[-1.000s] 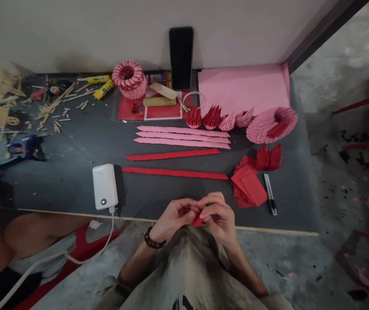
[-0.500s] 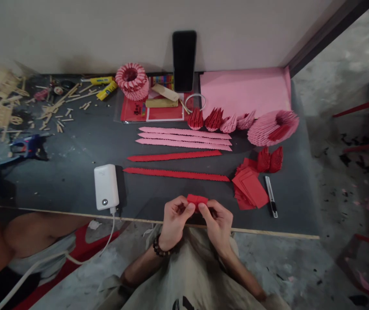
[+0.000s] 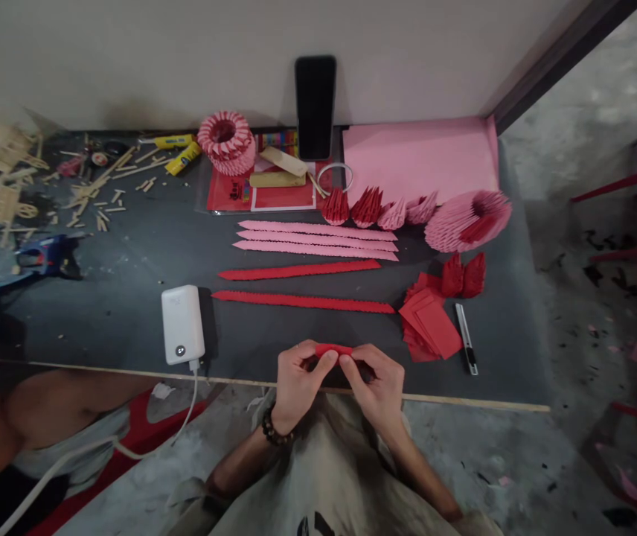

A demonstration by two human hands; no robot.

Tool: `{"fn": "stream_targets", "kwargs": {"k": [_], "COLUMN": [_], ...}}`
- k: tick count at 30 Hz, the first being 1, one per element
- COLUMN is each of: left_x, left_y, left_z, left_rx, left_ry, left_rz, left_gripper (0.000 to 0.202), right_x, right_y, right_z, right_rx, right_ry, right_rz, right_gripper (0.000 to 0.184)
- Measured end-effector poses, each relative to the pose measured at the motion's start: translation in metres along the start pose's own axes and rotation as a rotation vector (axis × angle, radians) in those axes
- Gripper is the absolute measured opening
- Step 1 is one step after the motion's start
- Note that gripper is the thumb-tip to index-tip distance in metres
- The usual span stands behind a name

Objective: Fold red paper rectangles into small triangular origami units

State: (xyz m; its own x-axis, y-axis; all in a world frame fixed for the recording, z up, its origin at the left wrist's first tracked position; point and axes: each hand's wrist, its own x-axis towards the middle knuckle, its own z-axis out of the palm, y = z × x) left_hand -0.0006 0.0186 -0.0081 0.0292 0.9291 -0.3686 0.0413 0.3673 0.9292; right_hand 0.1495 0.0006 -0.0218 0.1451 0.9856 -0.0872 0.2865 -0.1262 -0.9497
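Note:
A small folded piece of red paper (image 3: 334, 349) is pinched between my two hands just above the table's front edge. My left hand (image 3: 303, 380) grips its left end, thumb on the near side. My right hand (image 3: 377, 380) has its right end in the same kind of pinch, and the thumb tips nearly meet. Beyond the hands lie two red folded paper strips (image 3: 303, 301) and three pink paper strips (image 3: 318, 235). To the right is a fanned stack of red paper rectangles (image 3: 433, 324), with a utility knife (image 3: 466, 339) beside it.
A white power bank (image 3: 183, 325) with a cable stands left of my hands. Behind are a pink-red paper vase (image 3: 226, 141), a phone (image 3: 315, 108) against the wall and a pink folded-paper piece (image 3: 468, 221). Wooden scraps (image 3: 92, 193) litter the far left, near another person's leg (image 3: 67, 406).
The red paper now looks narrower and longer between my fingers, folded flatter along its length. My hands have spread slightly apart. Everything on the table stays in place.

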Motion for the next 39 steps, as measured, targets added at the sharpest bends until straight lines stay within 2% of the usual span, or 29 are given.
{"fn": "stream_targets", "kwargs": {"k": [2,6,11,14,18,21,26,29,33,36,39], "left_x": [0.001,0.000,-0.001,0.001,0.004,0.005,0.004,0.005,0.006,0.006,0.003], "left_y": [0.000,-0.002,-0.003,-0.004,-0.007,-0.007,-0.003,0.001,0.006,0.007,0.004], "left_z": [-0.001,-0.002,0.001,0.003,0.002,0.000,-0.002,-0.002,-0.003,-0.003,-0.002], "left_rx": [-0.010,-0.127,-0.123,-0.110,-0.144,-0.156,-0.095,-0.088,-0.042,0.037,0.162], "left_ry": [-0.002,-0.022,0.000,0.018,-0.002,-0.033,-0.079,-0.083,-0.094,-0.064,-0.026], "left_rz": [-0.025,-0.080,-0.073,-0.080,-0.126,-0.134,-0.119,-0.121,-0.080,0.011,0.104], "left_gripper": [0.024,0.024,0.023,0.022,0.025,0.029,0.028,0.026,0.024,0.025,0.022], "right_x": [0.000,-0.004,-0.006,-0.006,-0.008,-0.010,-0.014,-0.014,-0.012,-0.010,-0.008], "right_y": [0.003,0.007,0.010,0.015,0.026,0.035,0.050,0.052,0.039,0.024,0.014], "right_z": [0.000,0.002,0.006,0.005,0.001,-0.003,-0.010,-0.015,-0.016,-0.012,-0.007], "right_rx": [0.012,0.044,0.038,-0.062,-0.148,-0.199,-0.282,-0.300,-0.258,-0.096,0.004], "right_ry": [0.036,0.098,0.139,0.181,0.152,0.117,0.067,0.021,-0.032,0.007,-0.022], "right_rz": [0.017,0.021,-0.026,-0.193,-0.441,-0.498,-0.542,-0.542,-0.501,-0.265,-0.048], "right_gripper": [0.006,0.010,0.010,0.012,0.036,0.046,0.045,0.041,0.038,0.027,0.010]}}
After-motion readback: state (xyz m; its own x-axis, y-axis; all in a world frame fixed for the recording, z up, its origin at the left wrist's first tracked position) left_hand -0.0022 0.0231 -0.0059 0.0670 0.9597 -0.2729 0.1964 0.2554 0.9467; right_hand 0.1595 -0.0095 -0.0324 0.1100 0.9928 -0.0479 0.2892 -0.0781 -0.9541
